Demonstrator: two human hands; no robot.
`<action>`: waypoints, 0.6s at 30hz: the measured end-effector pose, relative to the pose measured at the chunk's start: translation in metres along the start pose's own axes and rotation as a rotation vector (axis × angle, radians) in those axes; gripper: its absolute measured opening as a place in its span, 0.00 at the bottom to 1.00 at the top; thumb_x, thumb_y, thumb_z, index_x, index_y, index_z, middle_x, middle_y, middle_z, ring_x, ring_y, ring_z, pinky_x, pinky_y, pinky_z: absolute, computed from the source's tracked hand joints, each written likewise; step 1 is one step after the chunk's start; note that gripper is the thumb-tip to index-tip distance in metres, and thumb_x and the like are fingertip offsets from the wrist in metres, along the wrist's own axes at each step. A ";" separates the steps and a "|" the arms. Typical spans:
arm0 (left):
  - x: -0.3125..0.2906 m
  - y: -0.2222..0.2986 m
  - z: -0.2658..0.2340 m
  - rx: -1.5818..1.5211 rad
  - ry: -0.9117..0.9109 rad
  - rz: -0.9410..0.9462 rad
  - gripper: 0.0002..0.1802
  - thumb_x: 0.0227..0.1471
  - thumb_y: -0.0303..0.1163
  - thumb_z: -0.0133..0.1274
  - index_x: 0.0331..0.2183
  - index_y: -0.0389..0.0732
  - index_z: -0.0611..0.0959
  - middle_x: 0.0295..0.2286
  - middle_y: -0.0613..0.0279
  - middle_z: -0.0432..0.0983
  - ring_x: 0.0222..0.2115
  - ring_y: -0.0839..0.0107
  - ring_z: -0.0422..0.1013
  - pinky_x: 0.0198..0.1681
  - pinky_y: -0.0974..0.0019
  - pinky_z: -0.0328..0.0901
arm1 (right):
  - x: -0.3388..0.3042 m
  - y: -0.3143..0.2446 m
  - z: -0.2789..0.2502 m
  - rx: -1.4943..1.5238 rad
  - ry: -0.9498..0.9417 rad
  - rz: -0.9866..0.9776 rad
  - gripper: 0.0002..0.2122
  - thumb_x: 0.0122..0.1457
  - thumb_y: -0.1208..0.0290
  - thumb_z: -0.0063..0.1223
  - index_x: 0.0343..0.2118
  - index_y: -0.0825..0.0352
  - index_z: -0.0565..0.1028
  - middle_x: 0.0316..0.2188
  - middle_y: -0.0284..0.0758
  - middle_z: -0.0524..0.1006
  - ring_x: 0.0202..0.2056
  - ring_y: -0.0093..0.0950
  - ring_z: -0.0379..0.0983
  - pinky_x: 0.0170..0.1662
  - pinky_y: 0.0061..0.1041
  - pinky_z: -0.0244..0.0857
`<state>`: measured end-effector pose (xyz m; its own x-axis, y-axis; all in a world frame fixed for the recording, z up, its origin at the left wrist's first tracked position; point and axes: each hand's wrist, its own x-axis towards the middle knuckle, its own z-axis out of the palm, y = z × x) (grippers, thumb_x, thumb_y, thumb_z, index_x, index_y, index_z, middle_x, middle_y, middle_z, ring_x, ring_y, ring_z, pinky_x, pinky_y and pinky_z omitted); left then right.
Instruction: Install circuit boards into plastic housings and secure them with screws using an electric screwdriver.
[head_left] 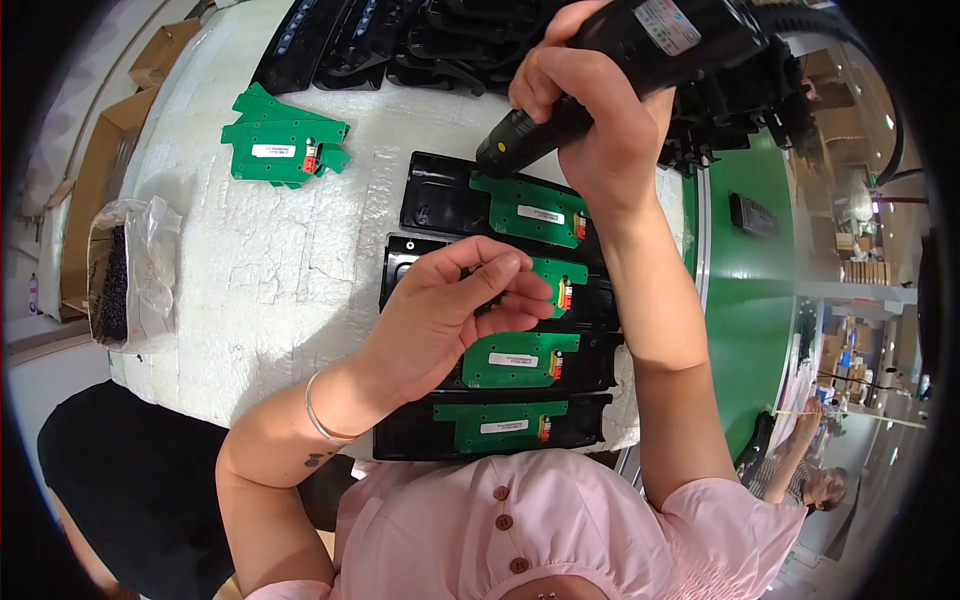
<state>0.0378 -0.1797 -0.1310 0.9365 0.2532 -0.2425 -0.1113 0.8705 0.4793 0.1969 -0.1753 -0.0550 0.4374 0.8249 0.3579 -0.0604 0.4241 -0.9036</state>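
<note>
My right hand (607, 135) is wrapped round a black electric screwdriver (640, 45). The driver's nose points down to the left, at the upper left corner of the farthest green circuit board (510, 212). That board lies in a black plastic housing (430, 200). Nearer to me, several more such housings lie in a column, each with a green board, such as this circuit board (515, 345). My left hand (425, 315) hovers over the second housing, palm turned up and fingers curled in. Something small and dark shows between its fingers, too hidden to name.
Loose green boards (270, 135) lie piled at the far left of the white padded surface (290, 240). A plastic-lined box (117, 280) of small black pieces stands at the left edge. Black plastic parts (440, 45) fill the back. A person (810, 480) sits at the far right.
</note>
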 end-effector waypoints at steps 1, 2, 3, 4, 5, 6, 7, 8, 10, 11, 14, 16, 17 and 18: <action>0.000 0.000 -0.001 0.067 -0.002 0.001 0.10 0.55 0.33 0.43 0.35 0.38 0.74 0.31 0.61 0.73 0.34 0.73 0.71 0.37 0.74 0.67 | 0.002 0.000 0.000 -0.034 -0.033 0.008 0.07 0.45 0.79 0.49 0.28 0.69 0.66 0.15 0.33 0.67 0.16 0.22 0.64 0.21 0.20 0.59; 0.001 0.000 -0.002 0.066 -0.001 0.000 0.10 0.55 0.33 0.43 0.35 0.38 0.74 0.31 0.61 0.73 0.34 0.73 0.71 0.37 0.74 0.67 | 0.003 0.000 0.001 -0.069 -0.065 0.017 0.06 0.45 0.80 0.49 0.27 0.69 0.66 0.15 0.32 0.67 0.16 0.21 0.64 0.21 0.19 0.58; 0.002 -0.001 -0.002 0.054 0.045 0.014 0.10 0.54 0.33 0.45 0.35 0.38 0.74 0.30 0.63 0.73 0.32 0.76 0.70 0.36 0.75 0.66 | 0.004 -0.001 0.003 -0.061 -0.074 0.008 0.05 0.45 0.80 0.49 0.26 0.69 0.66 0.15 0.32 0.68 0.15 0.20 0.64 0.20 0.17 0.58; 0.002 -0.001 -0.002 0.043 0.091 0.028 0.10 0.53 0.32 0.47 0.36 0.38 0.75 0.29 0.65 0.73 0.31 0.78 0.70 0.35 0.77 0.66 | 0.005 0.000 0.002 -0.060 -0.074 0.008 0.05 0.45 0.80 0.49 0.26 0.69 0.66 0.15 0.32 0.68 0.15 0.20 0.64 0.20 0.17 0.58; 0.003 0.000 -0.002 0.043 0.093 0.028 0.10 0.53 0.32 0.47 0.36 0.38 0.75 0.29 0.65 0.73 0.31 0.78 0.70 0.35 0.77 0.66 | 0.005 0.001 0.001 -0.076 -0.105 -0.006 0.05 0.45 0.80 0.50 0.26 0.69 0.66 0.15 0.32 0.67 0.15 0.20 0.64 0.20 0.17 0.58; 0.003 0.002 -0.001 0.020 0.113 0.016 0.10 0.53 0.32 0.47 0.37 0.38 0.75 0.29 0.65 0.73 0.31 0.78 0.70 0.35 0.77 0.66 | 0.006 0.002 0.000 -0.092 -0.137 -0.020 0.06 0.45 0.80 0.50 0.26 0.69 0.66 0.15 0.32 0.67 0.15 0.20 0.63 0.20 0.17 0.58; 0.003 0.003 0.000 -0.003 0.133 0.003 0.11 0.52 0.31 0.48 0.37 0.38 0.74 0.29 0.65 0.73 0.32 0.78 0.70 0.36 0.77 0.66 | 0.005 0.002 0.000 -0.092 -0.136 -0.021 0.06 0.45 0.80 0.50 0.26 0.69 0.66 0.15 0.32 0.67 0.15 0.20 0.63 0.20 0.17 0.58; 0.003 0.003 0.000 -0.001 0.131 0.003 0.11 0.52 0.31 0.48 0.37 0.38 0.74 0.29 0.65 0.73 0.32 0.78 0.70 0.36 0.77 0.66 | 0.005 0.002 0.001 -0.091 -0.134 -0.017 0.06 0.45 0.80 0.50 0.26 0.69 0.66 0.14 0.32 0.67 0.15 0.20 0.63 0.20 0.17 0.58; 0.003 0.004 -0.001 -0.031 0.147 0.021 0.11 0.51 0.31 0.49 0.38 0.37 0.74 0.31 0.64 0.73 0.32 0.78 0.70 0.37 0.77 0.66 | 0.005 0.000 0.001 -0.092 -0.132 -0.017 0.06 0.44 0.80 0.51 0.25 0.69 0.67 0.14 0.32 0.67 0.14 0.19 0.63 0.19 0.17 0.58; 0.003 0.004 -0.003 -0.030 0.146 0.023 0.11 0.51 0.31 0.49 0.38 0.37 0.74 0.31 0.64 0.73 0.32 0.78 0.70 0.37 0.77 0.66 | 0.004 -0.002 0.002 -0.076 -0.113 0.003 0.06 0.45 0.80 0.50 0.26 0.69 0.66 0.14 0.32 0.67 0.15 0.20 0.63 0.20 0.18 0.58; 0.002 0.006 -0.006 -0.065 0.154 0.071 0.11 0.51 0.30 0.48 0.38 0.37 0.74 0.32 0.63 0.73 0.32 0.78 0.70 0.38 0.78 0.67 | -0.007 -0.018 0.006 0.076 -0.010 0.040 0.09 0.43 0.80 0.52 0.28 0.67 0.64 0.16 0.31 0.66 0.17 0.20 0.64 0.23 0.19 0.60; 0.002 0.007 -0.008 -0.137 0.157 0.100 0.10 0.52 0.30 0.48 0.37 0.36 0.74 0.33 0.61 0.73 0.34 0.75 0.70 0.40 0.75 0.66 | -0.008 -0.023 -0.007 0.059 -0.257 -0.259 0.11 0.46 0.72 0.35 0.33 0.68 0.66 0.12 0.28 0.57 0.14 0.20 0.53 0.22 0.24 0.51; 0.003 0.008 -0.006 -0.141 0.158 0.099 0.10 0.52 0.30 0.48 0.37 0.36 0.74 0.33 0.61 0.73 0.34 0.75 0.70 0.40 0.75 0.66 | -0.015 -0.039 -0.008 0.081 -0.339 -0.274 0.14 0.46 0.72 0.35 0.36 0.68 0.66 0.13 0.25 0.57 0.15 0.19 0.53 0.24 0.23 0.51; 0.004 0.010 -0.002 -0.137 0.169 0.100 0.10 0.52 0.31 0.48 0.37 0.37 0.74 0.34 0.61 0.73 0.34 0.75 0.70 0.40 0.76 0.67 | -0.021 -0.054 -0.013 0.146 -0.402 -0.239 0.16 0.44 0.73 0.37 0.40 0.67 0.65 0.15 0.23 0.59 0.17 0.17 0.54 0.27 0.22 0.50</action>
<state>0.0398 -0.1688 -0.1284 0.8508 0.3984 -0.3427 -0.2560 0.8837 0.3918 0.2022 -0.2204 -0.0173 0.0747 0.7647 0.6400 -0.1382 0.6435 -0.7528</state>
